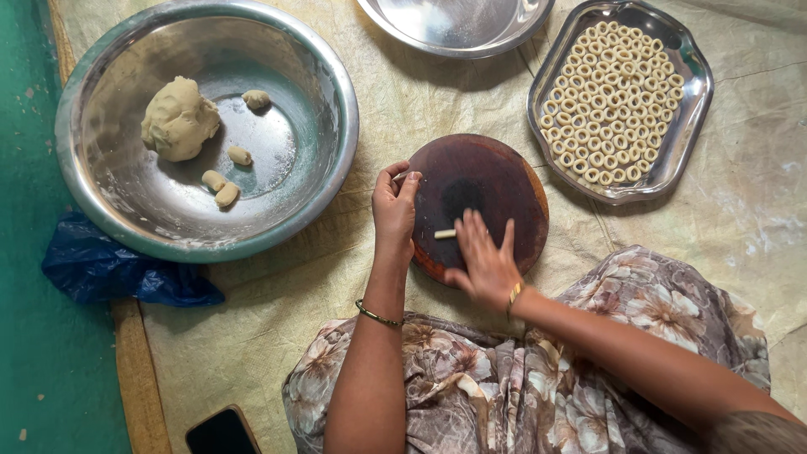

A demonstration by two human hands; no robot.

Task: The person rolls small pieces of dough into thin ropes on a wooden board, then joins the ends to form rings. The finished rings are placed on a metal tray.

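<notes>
— On the round board point(479, 202), what are the hands doing?

— Right hand point(487, 261) lies flat and open, fingers on a thin dough stick point(445, 234) near the board's middle. Left hand point(395, 206), at the board's left edge, pinches a small dough bit.

— Any advice?

— Roll with light, even pressure, I'd say. Finished rings fill the tray point(685, 126) right of the board; the dough lump point(178, 118) sits in the big bowl point(328, 160) to its left.

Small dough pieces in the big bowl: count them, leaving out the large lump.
4. One lies right of the large lump, one below it, and two sit together lower down. None seems hidden.
</notes>
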